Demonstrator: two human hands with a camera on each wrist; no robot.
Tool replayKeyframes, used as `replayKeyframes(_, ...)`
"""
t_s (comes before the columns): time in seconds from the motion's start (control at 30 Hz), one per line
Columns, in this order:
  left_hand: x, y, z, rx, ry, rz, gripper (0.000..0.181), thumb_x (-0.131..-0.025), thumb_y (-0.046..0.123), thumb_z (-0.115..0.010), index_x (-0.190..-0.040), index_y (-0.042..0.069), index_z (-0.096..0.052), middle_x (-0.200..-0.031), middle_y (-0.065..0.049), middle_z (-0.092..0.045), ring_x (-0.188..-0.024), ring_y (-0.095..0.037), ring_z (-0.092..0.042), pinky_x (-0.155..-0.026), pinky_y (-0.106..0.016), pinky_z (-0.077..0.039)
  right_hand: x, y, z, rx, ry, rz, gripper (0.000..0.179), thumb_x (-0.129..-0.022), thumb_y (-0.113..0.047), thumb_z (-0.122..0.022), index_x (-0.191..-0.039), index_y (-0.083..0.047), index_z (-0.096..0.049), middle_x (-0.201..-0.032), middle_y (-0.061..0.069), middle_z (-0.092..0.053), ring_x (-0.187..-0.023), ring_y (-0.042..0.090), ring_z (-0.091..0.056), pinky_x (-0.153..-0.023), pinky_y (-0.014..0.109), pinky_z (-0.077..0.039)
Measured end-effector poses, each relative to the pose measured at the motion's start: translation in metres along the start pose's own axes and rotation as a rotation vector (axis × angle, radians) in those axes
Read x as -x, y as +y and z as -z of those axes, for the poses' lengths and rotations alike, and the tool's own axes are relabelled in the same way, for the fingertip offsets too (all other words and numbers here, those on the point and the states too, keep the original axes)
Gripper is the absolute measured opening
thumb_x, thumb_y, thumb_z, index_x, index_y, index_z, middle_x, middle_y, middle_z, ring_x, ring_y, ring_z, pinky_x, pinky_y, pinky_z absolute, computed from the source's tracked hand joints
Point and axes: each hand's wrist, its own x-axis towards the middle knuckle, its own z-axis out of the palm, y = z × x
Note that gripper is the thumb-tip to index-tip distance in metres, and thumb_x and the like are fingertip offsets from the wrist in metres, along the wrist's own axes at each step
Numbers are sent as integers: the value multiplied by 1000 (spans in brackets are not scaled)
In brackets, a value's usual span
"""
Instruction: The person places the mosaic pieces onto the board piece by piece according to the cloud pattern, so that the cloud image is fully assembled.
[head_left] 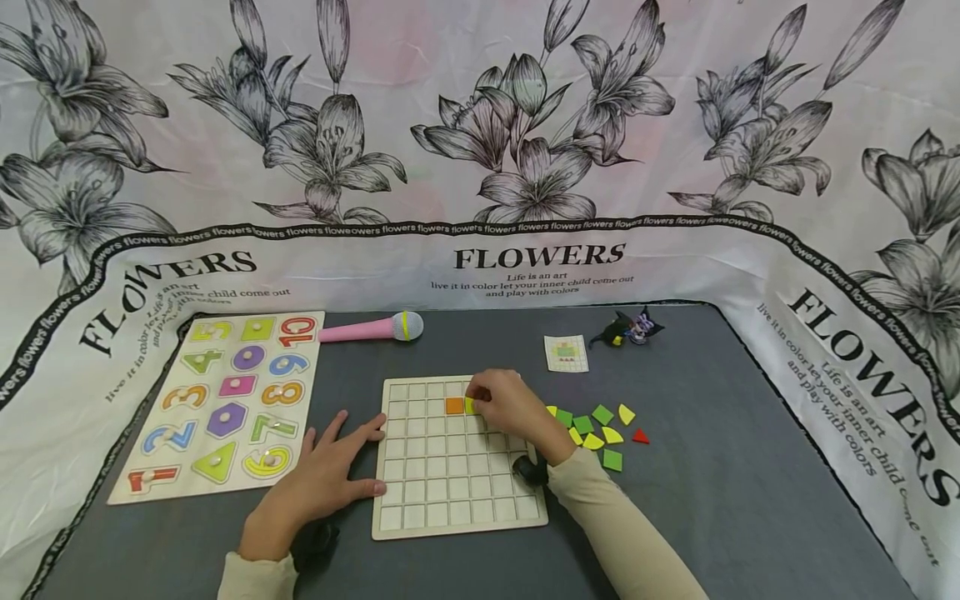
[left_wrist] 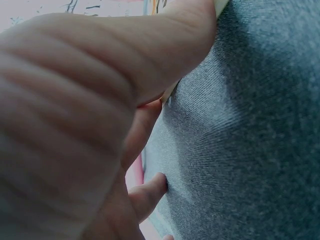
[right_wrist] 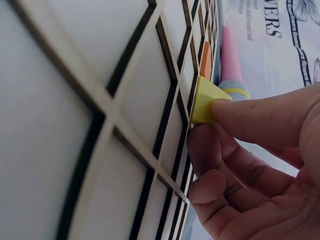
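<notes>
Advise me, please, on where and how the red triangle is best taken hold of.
Probably pinch the red triangle by its side edges, reaching from above and the right: it lies flat on the gray tabletop, apart from the yellow pieces and green pieces to its left.

Downward head view, close right-wrist view (board (head_left: 448, 468) in both)

There are two boards (head_left: 437, 469), four green squares (head_left: 612, 460), one orange square (head_left: 454, 406), one red triangle (head_left: 641, 437) and one microphone (head_left: 367, 328).

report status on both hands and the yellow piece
Right hand pinching yellow piece at wooden grid board, beside orange square. Left hand touching board's left edge. Nothing visibly blocking.
</notes>
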Motion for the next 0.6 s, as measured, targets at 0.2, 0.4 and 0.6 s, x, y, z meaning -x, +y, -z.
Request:
replayKeyframes(0.2, -1, 0, 0, 2, -4, -2, 99, -87, 41, -90, -167, 16, -40, -159, -11, -54, -157, -56, -14, -116, -83, 1, -1, 3, -1, 17, 6, 26, 13, -96, 7, -70, -98, -3, -79, -89, 3, -67, -79, 17, -63, -73, 30, -55)
replayKeyframes(0.4, -2, -1, 0, 0, -1, -12, 98, -87, 42, -90, -167, 15, -39, -158, -10, -56, -157, -57, -14, -116, -83, 2, -3, 4, -2, 52, 24, 64, 14, -94, 9, -72, -98, -1, -81, -90, 7, -72, -79, 20, -66, -72, 31, -57)
replayKeyframes(0.6, -1, -2, -1, -1, 6, -18, 97, -87, 42, -90, -166, 15, -41, -157, -9, -57, -157, -57, -15, -115, -83, 0, -3, 2, -3, 17, 12, 20, 12, -94, 8, -71, -99, -1, -79, -89, 7, -73, -77, 17, -65, -71, 29, -55)
